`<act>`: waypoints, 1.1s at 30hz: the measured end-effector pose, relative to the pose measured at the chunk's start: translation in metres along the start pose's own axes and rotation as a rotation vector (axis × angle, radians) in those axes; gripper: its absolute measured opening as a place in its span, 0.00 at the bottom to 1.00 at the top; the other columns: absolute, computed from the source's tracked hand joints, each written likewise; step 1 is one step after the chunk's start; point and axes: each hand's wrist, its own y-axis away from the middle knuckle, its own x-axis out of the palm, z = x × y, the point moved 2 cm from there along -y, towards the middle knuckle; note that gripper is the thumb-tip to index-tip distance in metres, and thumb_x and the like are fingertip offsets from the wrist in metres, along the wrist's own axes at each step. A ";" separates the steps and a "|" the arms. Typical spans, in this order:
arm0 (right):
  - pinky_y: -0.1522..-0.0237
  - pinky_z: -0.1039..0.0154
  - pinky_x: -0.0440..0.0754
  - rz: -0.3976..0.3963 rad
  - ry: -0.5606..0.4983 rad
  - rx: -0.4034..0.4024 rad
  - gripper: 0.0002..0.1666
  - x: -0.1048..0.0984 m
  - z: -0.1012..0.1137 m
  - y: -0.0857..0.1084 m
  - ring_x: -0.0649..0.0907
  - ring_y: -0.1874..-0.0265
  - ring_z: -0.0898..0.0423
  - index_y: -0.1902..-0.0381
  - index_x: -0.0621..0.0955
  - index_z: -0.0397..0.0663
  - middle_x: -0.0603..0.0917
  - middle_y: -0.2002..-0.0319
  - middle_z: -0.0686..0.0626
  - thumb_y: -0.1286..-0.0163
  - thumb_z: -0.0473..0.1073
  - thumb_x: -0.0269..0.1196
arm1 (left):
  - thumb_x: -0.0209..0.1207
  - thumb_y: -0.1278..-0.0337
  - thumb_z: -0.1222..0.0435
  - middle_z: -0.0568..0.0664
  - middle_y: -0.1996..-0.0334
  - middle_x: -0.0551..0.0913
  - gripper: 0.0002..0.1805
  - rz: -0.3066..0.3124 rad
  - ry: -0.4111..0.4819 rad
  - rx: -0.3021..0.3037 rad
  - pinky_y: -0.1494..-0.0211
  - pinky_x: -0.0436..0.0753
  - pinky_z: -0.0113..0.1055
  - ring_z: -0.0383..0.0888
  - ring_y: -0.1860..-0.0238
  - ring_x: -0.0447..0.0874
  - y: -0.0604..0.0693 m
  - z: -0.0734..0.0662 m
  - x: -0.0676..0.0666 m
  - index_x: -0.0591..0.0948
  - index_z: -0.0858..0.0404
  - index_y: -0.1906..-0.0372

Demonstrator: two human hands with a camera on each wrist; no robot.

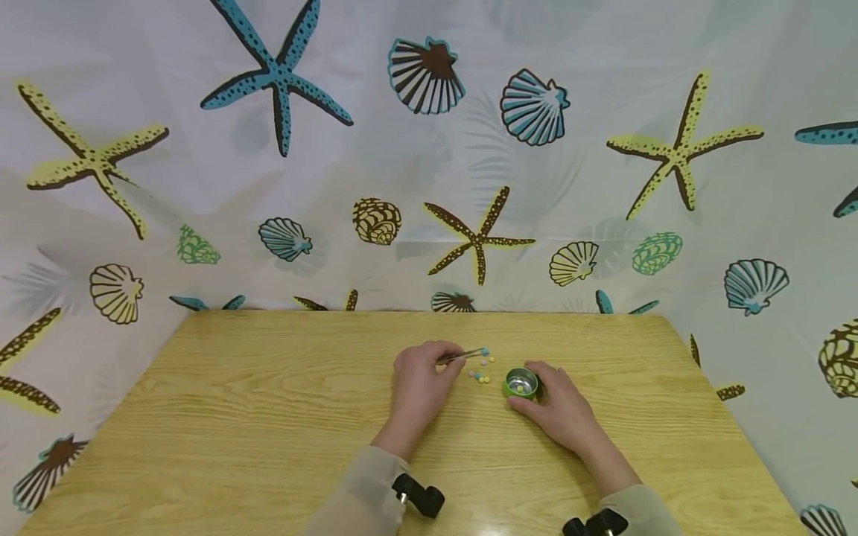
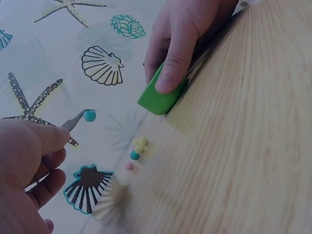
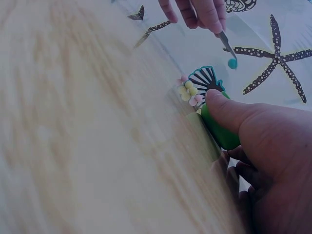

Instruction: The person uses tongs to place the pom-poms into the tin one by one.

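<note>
My left hand (image 1: 425,380) pinches a pair of metal tweezers (image 2: 74,121) between thumb and fingers. A small blue ball (image 2: 89,115) sits at the tweezer tips, raised above the table in the left wrist view. With thumb and fingers around its side, my right hand (image 1: 559,406) holds a small green bowl (image 1: 512,391) upright on the table. The bowl's inside is shiny metal, and a yellow ball (image 1: 520,389) lies in it. Between the hands, several small yellow, pink and blue balls (image 2: 140,145) lie loose, left of the bowl.
The wooden table (image 1: 268,417) stretches out on both sides of the hands. Behind it and at its sides hangs a pale cloth (image 1: 415,164) printed with starfish and shells. A black camera mount sits on each wrist.
</note>
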 end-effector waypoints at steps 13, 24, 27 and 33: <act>0.24 0.28 0.68 -0.002 -0.010 -0.011 0.44 0.000 -0.001 -0.001 0.69 0.21 0.32 0.21 0.75 0.42 0.77 0.25 0.36 0.25 0.57 0.76 | 0.75 0.29 0.62 0.41 0.58 0.93 0.03 0.089 -0.022 0.077 0.26 0.69 0.59 0.43 0.54 0.90 0.006 -0.027 0.014 0.93 0.52 0.54; 0.27 0.30 0.73 -0.011 0.003 -0.006 0.43 0.001 -0.002 -0.002 0.75 0.25 0.35 0.22 0.76 0.42 0.79 0.27 0.37 0.26 0.57 0.77 | 0.74 0.28 0.60 0.41 0.55 0.93 0.04 0.143 -0.052 0.068 0.22 0.65 0.61 0.45 0.51 0.87 0.014 -0.032 0.024 0.93 0.51 0.53; 0.30 0.32 0.75 -0.013 0.004 -0.006 0.43 0.001 -0.001 -0.002 0.77 0.28 0.37 0.22 0.76 0.43 0.80 0.28 0.37 0.26 0.57 0.77 | 0.75 0.28 0.60 0.41 0.55 0.93 0.04 0.142 -0.059 0.074 0.23 0.66 0.62 0.45 0.51 0.87 0.015 -0.032 0.025 0.93 0.50 0.53; 0.29 0.31 0.74 -0.014 0.003 -0.013 0.43 0.001 -0.001 -0.002 0.76 0.27 0.36 0.23 0.76 0.42 0.80 0.28 0.38 0.25 0.57 0.76 | 0.75 0.28 0.59 0.40 0.55 0.92 0.05 0.152 -0.074 0.069 0.23 0.67 0.61 0.44 0.51 0.86 0.016 -0.030 0.027 0.94 0.49 0.52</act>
